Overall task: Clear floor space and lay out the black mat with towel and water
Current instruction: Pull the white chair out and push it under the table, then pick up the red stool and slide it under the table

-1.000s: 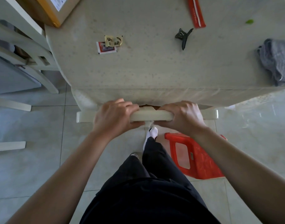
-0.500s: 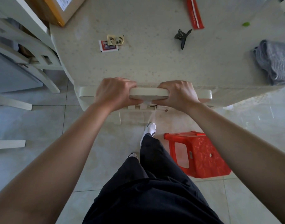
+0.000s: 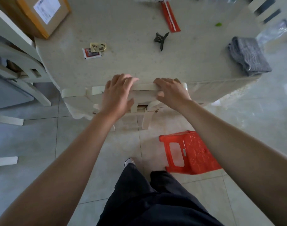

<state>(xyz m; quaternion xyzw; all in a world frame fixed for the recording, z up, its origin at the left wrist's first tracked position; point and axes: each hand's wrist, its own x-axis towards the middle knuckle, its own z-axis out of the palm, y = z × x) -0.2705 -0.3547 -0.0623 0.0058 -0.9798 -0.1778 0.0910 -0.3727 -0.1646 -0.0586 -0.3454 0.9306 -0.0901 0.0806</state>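
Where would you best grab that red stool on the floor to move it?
Probably by the rectangular opening in the red stool, which lies tipped on its side on the tiled floor near the table. Come from above and hook fingers through; its edge gives a firm hold. The right hand is nearer.

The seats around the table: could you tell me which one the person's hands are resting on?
The cream chair tucked under the table's near edge, beneath both the left hand and right hand; the red stool stands untouched on the floor.
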